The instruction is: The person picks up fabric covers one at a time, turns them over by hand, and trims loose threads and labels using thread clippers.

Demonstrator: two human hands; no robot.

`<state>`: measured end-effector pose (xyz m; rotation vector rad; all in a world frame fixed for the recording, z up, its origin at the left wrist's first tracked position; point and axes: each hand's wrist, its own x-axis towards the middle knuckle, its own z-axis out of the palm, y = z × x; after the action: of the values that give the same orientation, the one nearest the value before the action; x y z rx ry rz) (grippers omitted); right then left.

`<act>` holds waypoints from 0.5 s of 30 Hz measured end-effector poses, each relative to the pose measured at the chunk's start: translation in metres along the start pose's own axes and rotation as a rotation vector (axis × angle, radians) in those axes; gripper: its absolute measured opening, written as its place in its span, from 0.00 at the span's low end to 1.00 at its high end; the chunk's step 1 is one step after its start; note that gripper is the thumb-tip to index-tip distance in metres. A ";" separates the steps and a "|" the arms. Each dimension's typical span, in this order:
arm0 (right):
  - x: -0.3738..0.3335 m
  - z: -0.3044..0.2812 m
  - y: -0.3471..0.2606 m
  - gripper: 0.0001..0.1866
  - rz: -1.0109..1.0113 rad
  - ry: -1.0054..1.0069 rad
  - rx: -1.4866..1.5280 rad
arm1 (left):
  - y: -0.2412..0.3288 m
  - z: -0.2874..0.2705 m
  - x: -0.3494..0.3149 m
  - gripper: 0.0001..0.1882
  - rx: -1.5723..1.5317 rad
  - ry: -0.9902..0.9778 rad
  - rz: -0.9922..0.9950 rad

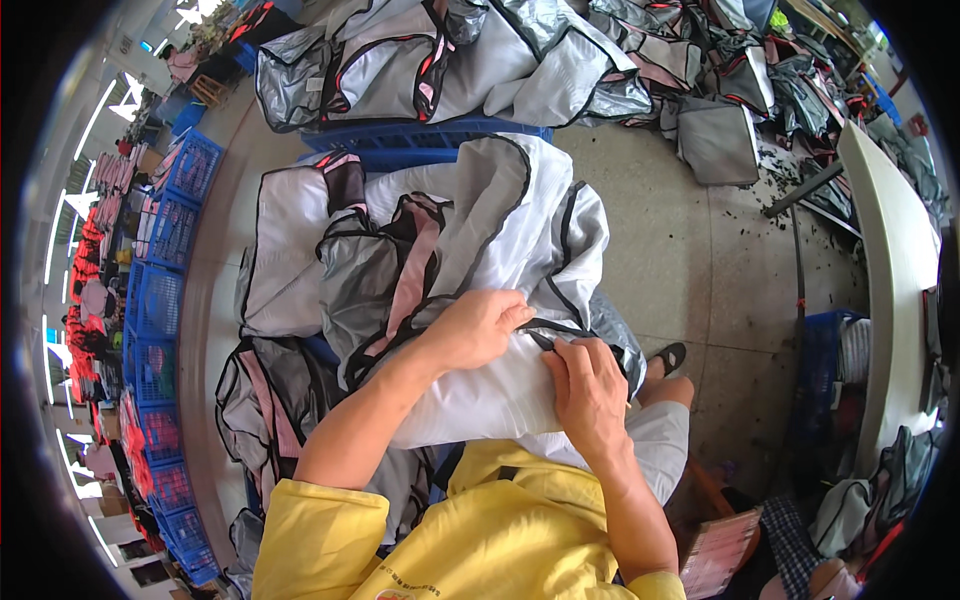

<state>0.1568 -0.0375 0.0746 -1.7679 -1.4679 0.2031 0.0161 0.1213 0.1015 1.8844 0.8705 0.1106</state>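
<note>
A silver-grey fabric bag [500, 230] with black piping and pink straps lies across my lap. My left hand [478, 328] presses down on its white side, fingers curled over a black-trimmed edge. My right hand [590, 388] pinches the same black edge just to the right of the left hand. Both hands are close together at the seam. More of the same bags [285, 250] lie stacked under and to the left of it.
A big heap of grey bags [450, 60] sits on a blue crate [420, 140] ahead. Blue crates [165, 230] line the left side. A white table [895, 260] runs along the right, with another blue crate [825, 355] beside it. Grey concrete floor [690, 250] lies between.
</note>
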 end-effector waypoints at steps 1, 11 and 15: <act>0.001 0.001 0.000 0.10 -0.004 0.009 -0.002 | -0.001 0.000 0.000 0.15 0.001 0.012 0.008; 0.005 0.003 0.004 0.07 0.013 0.040 0.039 | 0.006 -0.010 -0.002 0.12 0.132 0.012 0.142; 0.011 -0.002 0.005 0.05 0.160 -0.039 0.167 | 0.008 -0.015 -0.007 0.12 0.191 -0.044 0.208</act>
<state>0.1650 -0.0289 0.0765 -1.7531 -1.2967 0.4330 0.0091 0.1266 0.1173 2.1455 0.6722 0.1160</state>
